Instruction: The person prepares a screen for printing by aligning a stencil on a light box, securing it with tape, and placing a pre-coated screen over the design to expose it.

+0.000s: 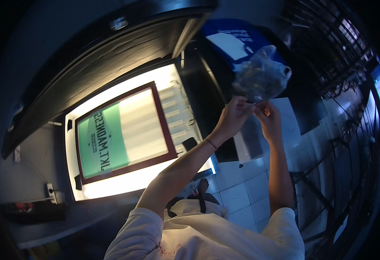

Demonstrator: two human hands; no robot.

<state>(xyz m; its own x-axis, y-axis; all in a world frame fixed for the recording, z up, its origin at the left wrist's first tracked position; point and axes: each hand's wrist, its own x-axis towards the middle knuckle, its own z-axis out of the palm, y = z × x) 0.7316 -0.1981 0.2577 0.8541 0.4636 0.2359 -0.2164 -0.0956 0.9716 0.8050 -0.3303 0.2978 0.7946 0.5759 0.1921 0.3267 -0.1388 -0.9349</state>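
Both arms raised and reaching forward, forearms bare, sleeves of a pale shirt (207, 236) at the lower edge. Left hand (233, 119) bent at the wrist, fingers curled and pinched together on the lower edge of a clear plastic bag (263, 76); a dark band sits on that wrist. Right hand (269, 119) just beside it, fingertips likewise pinching the bag's edge, the two hands nearly touching. Bag held up in the air above the hands, crumpled, with small pale bits inside; what they are cannot be told. To the left, a lit light box (125, 134) with its lid (112, 56) raised, a red-framed screen (123, 132) lying on the glass. White tiled floor (246, 190) below. Surroundings dark.
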